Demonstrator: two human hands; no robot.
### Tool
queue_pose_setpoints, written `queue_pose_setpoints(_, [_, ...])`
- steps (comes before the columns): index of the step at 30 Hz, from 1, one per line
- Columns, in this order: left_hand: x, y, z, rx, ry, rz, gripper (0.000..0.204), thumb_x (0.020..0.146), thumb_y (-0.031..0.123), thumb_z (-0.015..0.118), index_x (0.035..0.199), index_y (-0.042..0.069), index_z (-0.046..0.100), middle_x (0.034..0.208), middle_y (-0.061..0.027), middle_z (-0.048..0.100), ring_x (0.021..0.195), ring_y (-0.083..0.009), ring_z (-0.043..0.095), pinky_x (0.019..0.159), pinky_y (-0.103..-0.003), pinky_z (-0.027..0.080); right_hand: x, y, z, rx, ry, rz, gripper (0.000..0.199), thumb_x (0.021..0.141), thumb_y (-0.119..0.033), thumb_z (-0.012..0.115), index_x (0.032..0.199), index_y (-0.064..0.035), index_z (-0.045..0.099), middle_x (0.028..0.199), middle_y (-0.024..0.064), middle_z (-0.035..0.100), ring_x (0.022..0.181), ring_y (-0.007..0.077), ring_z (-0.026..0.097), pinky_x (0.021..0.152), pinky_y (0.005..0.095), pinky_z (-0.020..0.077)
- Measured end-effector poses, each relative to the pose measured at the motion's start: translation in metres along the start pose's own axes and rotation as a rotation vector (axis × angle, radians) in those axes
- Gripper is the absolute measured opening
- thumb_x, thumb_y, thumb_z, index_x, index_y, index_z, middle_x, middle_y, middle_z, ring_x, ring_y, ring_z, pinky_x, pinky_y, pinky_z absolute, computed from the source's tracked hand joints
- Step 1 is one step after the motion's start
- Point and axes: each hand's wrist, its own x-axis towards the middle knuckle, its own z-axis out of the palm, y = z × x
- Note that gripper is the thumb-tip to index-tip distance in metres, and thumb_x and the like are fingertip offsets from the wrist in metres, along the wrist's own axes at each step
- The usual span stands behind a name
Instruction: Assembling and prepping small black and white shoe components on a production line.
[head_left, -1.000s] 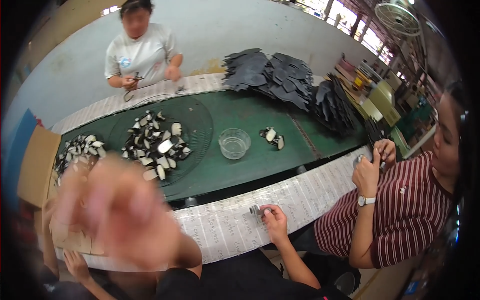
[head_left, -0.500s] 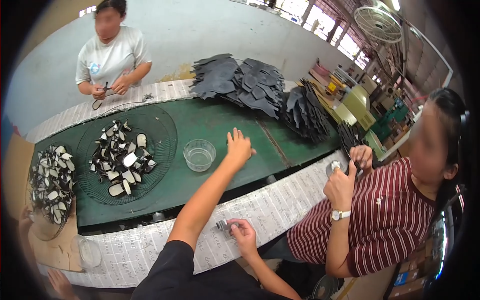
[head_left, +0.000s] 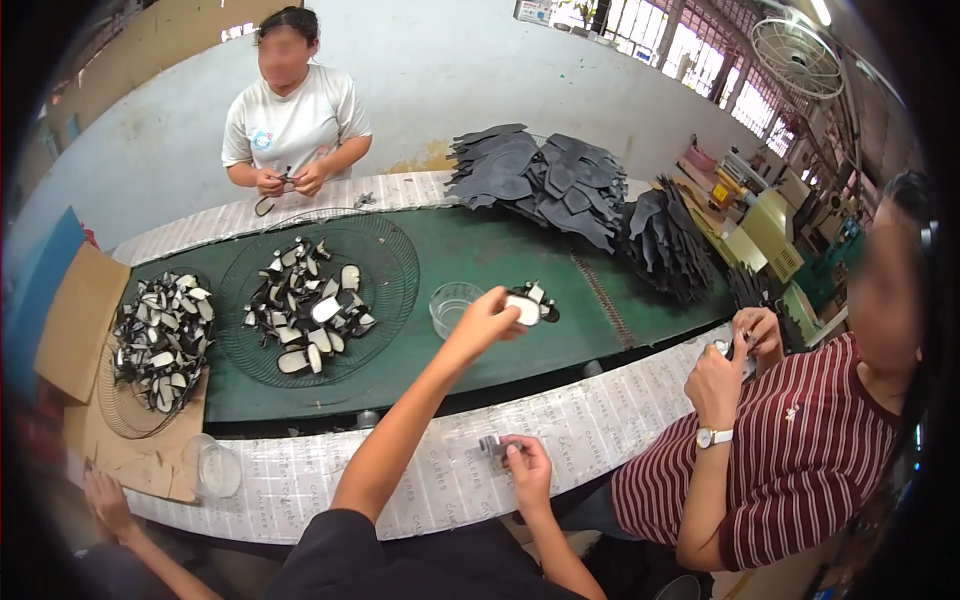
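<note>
While the right grip (head_left: 530,472) pinches a small grey object (head_left: 490,445) between thumb and fingers above the pale covered strip (head_left: 330,480) along the near edge, the left grip (head_left: 490,322) reaches out over the green surface (head_left: 440,243), pinching a rounded, white-faced piece (head_left: 521,310) with a black edge. The kind of grey object is too small to tell. Just beyond the white-faced piece lies a little cluster (head_left: 537,291) of similar black-and-white pieces; whether the two touch cannot be told. A clear round tub (head_left: 443,316) stands just left of the left grip, partly covered by it. Farther left, a wide wire guard (head_left: 405,285) bears a loose pile (head_left: 308,312) of such pieces, and a heaped wire basket (head_left: 125,412) sits beside it, over a cardboard sheet (head_left: 182,475), with a second clear tub (head_left: 218,468) near. Dark grey cut sheets (head_left: 540,180) are stacked toward the far right. Across the surface, a person in a white shirt (head_left: 295,125) holds a small dark item in both hands; at right, a person in a striped shirt (head_left: 775,480) also has both hands together.
</note>
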Motion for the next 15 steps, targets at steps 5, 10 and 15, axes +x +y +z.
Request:
queue_pose_setpoints(5, [-0.141, 0.023, -0.043, 0.844, 0.35, 0.319, 0.019, 0.083, 0.012, 0.066, 0.092, 0.001, 0.054, 0.094, -0.0144, 0.056, 0.084, -0.0314, 0.062, 0.072, -0.038, 0.05, -0.001, -0.001, -0.006, 0.015, 0.067, -0.015, 0.016, 0.095, -0.009, 0.058, 0.108, 0.0001, 0.06, 0.102, 0.0046, 0.064, 0.082, 0.008, 0.056, 0.075, 0.0229, 0.047])
queue_pose_setpoints(10, [-0.25, 0.01, -0.067, 1.211, 0.282, 0.059, 0.028, 0.079, 0.009, 0.072, 0.102, 0.001, 0.058, 0.11, -0.0179, 0.052, 0.098, -0.0361, 0.056, 0.083, -0.041, 0.049, 0.0, 0.003, -0.004, -0.003, 0.041, -0.042, 0.015, 0.095, -0.008, 0.058, 0.107, -0.0006, 0.06, 0.103, 0.0046, 0.065, 0.082, 0.0076, 0.057, 0.074, 0.0232, 0.0469])
queue_pose_setpoints(15, [-0.283, -0.008, -0.066, 1.055, 0.169, -0.104, 0.032, 0.082, 0.008, 0.069, 0.113, 0.002, 0.062, 0.111, -0.0174, 0.054, 0.102, -0.0354, 0.056, 0.086, -0.037, 0.049, -0.002, 0.002, -0.002, 0.02, 0.051, -0.041, 0.014, 0.094, -0.007, 0.058, 0.106, -0.0003, 0.06, 0.102, 0.0047, 0.065, 0.081, 0.0081, 0.057, 0.073, 0.0235, 0.0472])
